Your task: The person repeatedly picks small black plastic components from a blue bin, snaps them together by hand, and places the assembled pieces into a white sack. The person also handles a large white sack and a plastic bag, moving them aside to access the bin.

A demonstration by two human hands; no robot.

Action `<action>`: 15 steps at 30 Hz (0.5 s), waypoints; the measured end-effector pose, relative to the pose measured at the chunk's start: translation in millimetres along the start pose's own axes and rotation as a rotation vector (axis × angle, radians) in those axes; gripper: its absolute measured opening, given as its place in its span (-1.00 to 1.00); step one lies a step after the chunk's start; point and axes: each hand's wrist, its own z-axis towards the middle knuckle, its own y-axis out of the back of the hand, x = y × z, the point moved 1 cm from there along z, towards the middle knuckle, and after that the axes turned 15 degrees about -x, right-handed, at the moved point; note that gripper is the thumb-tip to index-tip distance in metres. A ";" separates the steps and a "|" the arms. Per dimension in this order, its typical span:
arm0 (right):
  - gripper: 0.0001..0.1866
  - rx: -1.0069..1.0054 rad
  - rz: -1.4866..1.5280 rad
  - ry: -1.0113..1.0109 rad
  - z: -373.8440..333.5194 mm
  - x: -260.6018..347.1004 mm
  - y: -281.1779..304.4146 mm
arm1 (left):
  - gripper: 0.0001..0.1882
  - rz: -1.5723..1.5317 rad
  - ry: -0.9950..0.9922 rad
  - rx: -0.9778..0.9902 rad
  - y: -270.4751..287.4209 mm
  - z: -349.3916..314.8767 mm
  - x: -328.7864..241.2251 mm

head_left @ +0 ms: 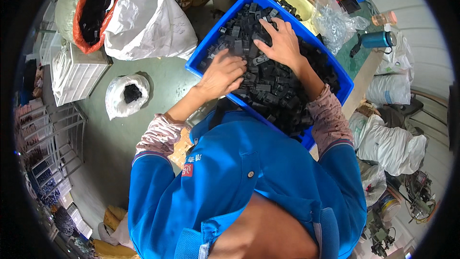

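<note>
A blue plastic bin (342, 92) in front of me is heaped with small black plastic parts (268, 93). My left hand (221, 74) rests at the bin's near left side, over the parts. Its fingers are curled and close together, and whatever is under them is hidden. Farther back and to the right, my right hand (282, 43) reaches over the heap, thumb and fingers spread apart, fingertips touching the parts. I see nothing held in it.
Behind the bin stands a yellow tub (292, 2) with more dark parts. Clear plastic bags (333, 24) and a blue bottle (378, 40) lie to the right. On the left floor are a white sack (148, 19), a small white bag (125, 97) and a white crate (79, 74).
</note>
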 end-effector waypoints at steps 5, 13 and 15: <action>-0.36 0.084 -0.105 -0.096 21.5 16.8 -13.8 | -0.71 0.037 0.069 0.008 8.7 -6.2 15.4; -0.49 -0.182 0.345 -0.035 -11.3 -44.9 72.9 | -0.61 -0.059 0.035 -0.175 2.3 8.4 -33.0; -0.55 -0.101 0.398 -0.500 -60.1 -42.5 124.6 | -0.58 -0.155 -0.084 -0.111 -20.4 20.8 -67.2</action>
